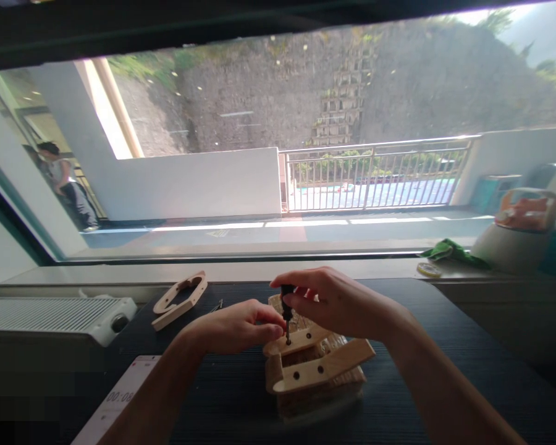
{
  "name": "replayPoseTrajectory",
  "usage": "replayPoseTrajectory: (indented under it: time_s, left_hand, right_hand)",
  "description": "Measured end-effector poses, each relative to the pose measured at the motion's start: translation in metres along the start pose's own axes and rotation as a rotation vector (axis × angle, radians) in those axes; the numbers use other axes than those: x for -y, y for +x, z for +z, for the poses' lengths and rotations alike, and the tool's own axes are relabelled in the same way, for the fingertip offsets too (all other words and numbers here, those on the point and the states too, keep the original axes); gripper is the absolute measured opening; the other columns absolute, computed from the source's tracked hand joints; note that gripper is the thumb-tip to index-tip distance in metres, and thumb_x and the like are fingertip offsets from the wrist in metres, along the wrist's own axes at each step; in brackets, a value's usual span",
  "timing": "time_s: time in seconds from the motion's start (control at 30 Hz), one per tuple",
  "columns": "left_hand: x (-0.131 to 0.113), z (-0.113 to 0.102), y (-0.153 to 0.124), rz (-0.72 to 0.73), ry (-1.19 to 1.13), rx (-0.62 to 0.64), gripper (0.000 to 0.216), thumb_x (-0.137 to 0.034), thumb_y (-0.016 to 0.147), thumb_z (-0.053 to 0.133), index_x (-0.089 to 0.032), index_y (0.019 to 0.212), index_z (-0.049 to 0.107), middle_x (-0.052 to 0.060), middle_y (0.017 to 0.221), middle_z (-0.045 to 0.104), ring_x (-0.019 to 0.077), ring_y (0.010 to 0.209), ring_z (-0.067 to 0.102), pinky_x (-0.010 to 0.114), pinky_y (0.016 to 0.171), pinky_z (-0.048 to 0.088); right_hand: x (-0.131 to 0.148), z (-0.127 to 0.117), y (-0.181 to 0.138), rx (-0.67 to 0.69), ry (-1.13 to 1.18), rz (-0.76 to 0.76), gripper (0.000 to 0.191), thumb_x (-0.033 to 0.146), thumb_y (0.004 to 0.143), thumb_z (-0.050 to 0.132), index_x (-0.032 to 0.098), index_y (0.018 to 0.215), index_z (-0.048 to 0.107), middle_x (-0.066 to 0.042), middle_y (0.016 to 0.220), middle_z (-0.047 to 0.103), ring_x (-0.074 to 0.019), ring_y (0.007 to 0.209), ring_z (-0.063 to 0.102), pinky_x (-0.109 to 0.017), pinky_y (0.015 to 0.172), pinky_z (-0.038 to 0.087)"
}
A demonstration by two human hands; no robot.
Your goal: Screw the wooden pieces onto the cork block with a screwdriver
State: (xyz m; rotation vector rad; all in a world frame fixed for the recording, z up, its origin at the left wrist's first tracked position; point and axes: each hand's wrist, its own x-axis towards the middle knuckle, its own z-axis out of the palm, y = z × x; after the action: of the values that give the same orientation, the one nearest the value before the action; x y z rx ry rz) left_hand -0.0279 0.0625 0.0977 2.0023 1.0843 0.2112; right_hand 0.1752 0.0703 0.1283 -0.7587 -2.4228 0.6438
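Observation:
A small wooden assembly (315,368) of pale slats with dark holes lies on the dark table (449,371). My right hand (338,303) is closed round a short black screwdriver (286,304) held upright, its tip on the top slat. My left hand (241,326) pinches at the screwdriver's tip and steadies the slat's left end. A separate flat wooden piece (180,299) with a cut-out lies to the left, beyond my left hand.
A phone (115,398) showing a timer lies at the table's front left. A white radiator unit (55,315) stands to the left. On the window sill to the right are a green cloth (449,252), a tape roll (429,270) and a container (519,232). Outside, a person (65,182) stands far left.

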Motion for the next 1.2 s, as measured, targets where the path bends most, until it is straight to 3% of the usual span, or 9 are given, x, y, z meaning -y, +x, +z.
replayPoseTrajectory:
  time_s: [0.33, 0.5, 0.87, 1.2]
  left_hand:
    - [0.007, 0.006, 0.004, 0.004, -0.044, -0.026, 0.031, -0.038, 0.083, 0.046, -0.014, 0.079, 0.066, -0.001, 0.067, 0.052, 0.0124, 0.063, 0.043, 0.023, 0.059, 0.033]
    - [0.008, 0.007, 0.005, -0.007, -0.069, -0.013, 0.032, -0.039, 0.084, 0.046, -0.015, 0.083, 0.067, 0.001, 0.072, 0.057, 0.0147, 0.067, 0.047, 0.025, 0.064, 0.037]
    - [0.007, 0.007, 0.007, 0.026, -0.099, 0.010, 0.028, -0.034, 0.084, 0.044, -0.014, 0.080, 0.064, 0.001, 0.071, 0.054, 0.0138, 0.068, 0.045, 0.025, 0.066, 0.036]
    - [0.011, 0.010, 0.009, -0.005, -0.126, -0.006, 0.037, -0.041, 0.086, 0.041, -0.012, 0.078, 0.063, 0.001, 0.071, 0.054, 0.0130, 0.066, 0.044, 0.026, 0.068, 0.037]
  right_hand:
    - [-0.002, 0.004, 0.005, -0.069, -0.075, -0.014, 0.024, 0.033, 0.083, 0.054, 0.020, 0.100, 0.065, 0.000, 0.073, 0.063, -0.0093, 0.063, 0.053, -0.020, 0.057, 0.037]
    - [0.001, 0.005, 0.004, -0.077, -0.007, -0.003, 0.028, 0.026, 0.086, 0.048, 0.022, 0.110, 0.061, -0.001, 0.080, 0.066, -0.0105, 0.069, 0.058, -0.021, 0.062, 0.041]
    - [-0.010, 0.005, 0.006, -0.166, -0.037, 0.005, 0.023, 0.028, 0.084, 0.052, 0.021, 0.102, 0.065, -0.001, 0.085, 0.066, -0.0108, 0.074, 0.058, -0.022, 0.064, 0.042]
    - [-0.008, 0.006, 0.005, -0.125, 0.030, -0.073, 0.025, 0.026, 0.087, 0.047, 0.020, 0.106, 0.064, -0.001, 0.095, 0.064, -0.0101, 0.079, 0.058, -0.021, 0.067, 0.043]
